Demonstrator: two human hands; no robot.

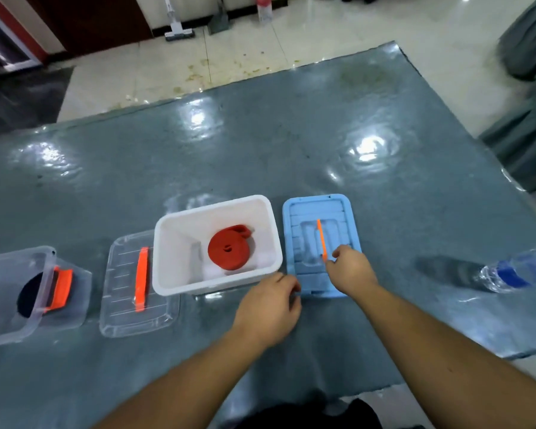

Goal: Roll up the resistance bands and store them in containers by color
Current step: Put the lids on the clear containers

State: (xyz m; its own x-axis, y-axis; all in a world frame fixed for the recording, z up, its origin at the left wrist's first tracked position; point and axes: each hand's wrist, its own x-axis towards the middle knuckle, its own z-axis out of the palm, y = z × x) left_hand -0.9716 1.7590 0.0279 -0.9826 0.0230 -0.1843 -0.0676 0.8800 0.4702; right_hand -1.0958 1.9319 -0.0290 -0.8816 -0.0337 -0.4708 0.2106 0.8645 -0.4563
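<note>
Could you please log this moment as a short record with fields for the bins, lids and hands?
white bin: open, holds rolled red band
clear bin: open, holds dark band
blue lid: flat, right of white bin
clear lid: flat, between bins
right hand: pinching the blue lid's orange handle
left hand: at blue lid's near corner

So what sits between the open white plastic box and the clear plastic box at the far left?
In the head view, a clear flat lid with an orange handle lies there.
</note>
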